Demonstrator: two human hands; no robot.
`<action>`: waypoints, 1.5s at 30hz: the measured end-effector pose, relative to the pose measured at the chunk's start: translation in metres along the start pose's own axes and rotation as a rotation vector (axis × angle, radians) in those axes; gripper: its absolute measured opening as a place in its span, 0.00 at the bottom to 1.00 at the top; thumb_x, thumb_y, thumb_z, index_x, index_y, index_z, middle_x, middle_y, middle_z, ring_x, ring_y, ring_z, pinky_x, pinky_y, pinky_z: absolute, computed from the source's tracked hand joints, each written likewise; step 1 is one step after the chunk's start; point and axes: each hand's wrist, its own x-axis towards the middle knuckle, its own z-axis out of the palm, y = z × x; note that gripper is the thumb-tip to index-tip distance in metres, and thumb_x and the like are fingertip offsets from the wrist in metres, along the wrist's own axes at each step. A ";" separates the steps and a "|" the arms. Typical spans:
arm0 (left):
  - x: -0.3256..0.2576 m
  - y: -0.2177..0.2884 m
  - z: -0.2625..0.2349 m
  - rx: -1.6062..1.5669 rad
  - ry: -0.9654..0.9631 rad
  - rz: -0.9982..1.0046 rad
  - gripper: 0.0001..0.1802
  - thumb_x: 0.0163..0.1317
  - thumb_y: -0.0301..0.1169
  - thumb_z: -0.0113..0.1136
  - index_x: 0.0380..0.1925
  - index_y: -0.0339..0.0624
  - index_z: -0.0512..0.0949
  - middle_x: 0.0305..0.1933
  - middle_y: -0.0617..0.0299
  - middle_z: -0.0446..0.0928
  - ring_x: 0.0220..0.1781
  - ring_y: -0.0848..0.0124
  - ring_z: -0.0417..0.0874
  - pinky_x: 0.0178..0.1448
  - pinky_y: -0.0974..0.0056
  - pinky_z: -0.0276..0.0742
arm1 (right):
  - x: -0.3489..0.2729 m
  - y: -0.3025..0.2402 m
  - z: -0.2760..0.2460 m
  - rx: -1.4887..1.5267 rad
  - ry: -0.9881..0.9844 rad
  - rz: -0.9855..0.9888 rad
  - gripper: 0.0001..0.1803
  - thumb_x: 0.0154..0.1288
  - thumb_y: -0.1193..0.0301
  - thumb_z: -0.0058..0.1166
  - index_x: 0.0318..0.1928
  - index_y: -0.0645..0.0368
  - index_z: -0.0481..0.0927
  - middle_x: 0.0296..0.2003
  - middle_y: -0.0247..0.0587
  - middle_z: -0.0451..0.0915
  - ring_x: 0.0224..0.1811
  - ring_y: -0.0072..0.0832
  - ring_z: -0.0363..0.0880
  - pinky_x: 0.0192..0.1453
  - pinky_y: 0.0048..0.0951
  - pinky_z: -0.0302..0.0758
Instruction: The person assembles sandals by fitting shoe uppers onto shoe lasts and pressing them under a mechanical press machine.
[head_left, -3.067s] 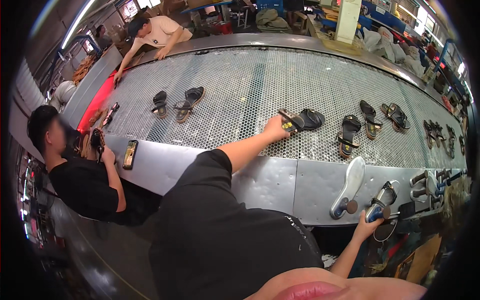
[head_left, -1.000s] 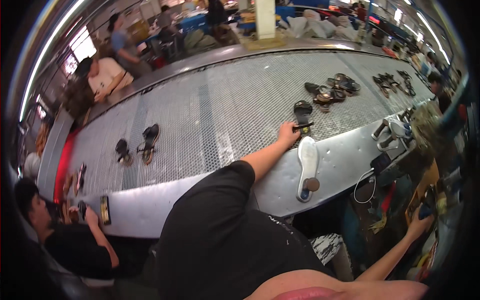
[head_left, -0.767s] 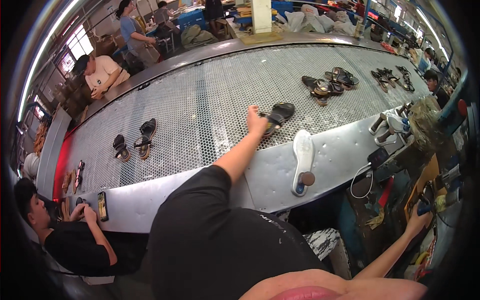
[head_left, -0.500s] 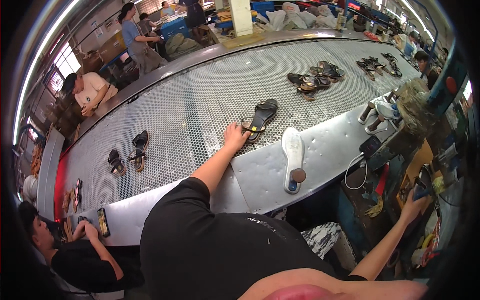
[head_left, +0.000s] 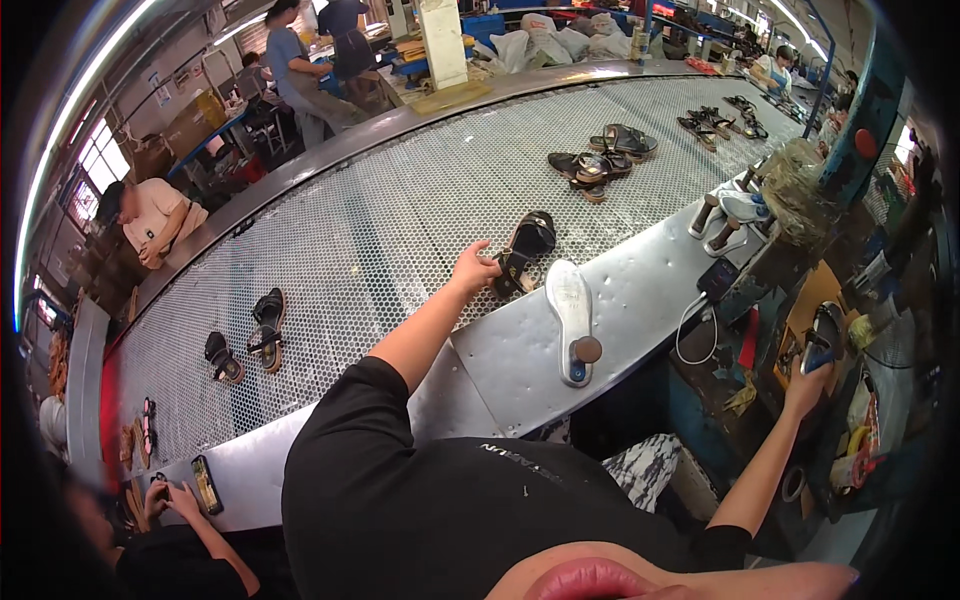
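My left hand [head_left: 476, 268] is over the perforated conveyor belt [head_left: 400, 240], fingers apart, one stretched forward. Its near finger or thumb touches the edge of a black strappy sandal [head_left: 533, 236], which lies tilted by the metal ledge. On that ledge rests a white shoe last [head_left: 570, 310] with a brown knob at its heel. Far to the right, my right hand [head_left: 812, 382] is closed round the blue end of what looks like a shoe last [head_left: 826, 335] with dark upper material on it. The detail there is small.
More black sandals lie on the belt, a cluster [head_left: 605, 160] farther off and a pair [head_left: 265, 330] to the left. Other lasts [head_left: 725, 220] and a dark device [head_left: 717, 280] with a white cable sit along the right edge. A co-worker's hands [head_left: 170, 497] are near a phone [head_left: 206, 485].
The view has shifted a little. The sandal by my left hand has tilted and moved toward the ledge; one finger now points away from it. My right hand still grips its shoe last.
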 end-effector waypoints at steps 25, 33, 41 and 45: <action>-0.206 0.110 0.145 -0.792 -1.088 -0.619 0.27 0.59 0.17 0.53 0.60 0.33 0.65 0.55 0.49 0.76 0.55 0.54 0.80 0.63 0.52 0.74 | -0.248 -0.195 -0.113 1.131 -0.260 -0.166 0.30 0.43 0.82 0.60 0.51 0.61 0.67 0.57 0.50 0.71 0.64 0.40 0.67 0.68 0.38 0.59; -0.142 0.112 0.157 -0.760 -0.470 -0.179 0.16 0.59 0.24 0.52 0.49 0.33 0.72 0.48 0.51 0.77 0.46 0.63 0.80 0.56 0.57 0.76 | -0.238 -0.171 -0.159 1.192 -0.676 -0.434 0.26 0.45 0.78 0.66 0.43 0.57 0.65 0.57 0.52 0.72 0.71 0.48 0.60 0.69 0.44 0.59; -0.257 0.135 0.180 0.042 -1.194 0.353 0.34 0.59 0.33 0.66 0.63 0.40 0.63 0.45 0.60 0.78 0.42 0.71 0.80 0.45 0.67 0.76 | -0.238 -0.162 -0.153 1.120 -0.270 -0.124 0.31 0.44 0.74 0.68 0.50 0.60 0.68 0.54 0.47 0.74 0.58 0.36 0.72 0.62 0.37 0.67; -0.222 0.158 0.140 -0.017 -0.687 0.412 0.17 0.59 0.20 0.56 0.50 0.33 0.74 0.27 0.62 0.77 0.30 0.76 0.80 0.33 0.74 0.73 | -0.188 -0.117 -0.148 0.881 0.017 -0.063 0.31 0.44 0.75 0.68 0.51 0.64 0.71 0.49 0.48 0.76 0.53 0.37 0.77 0.57 0.35 0.72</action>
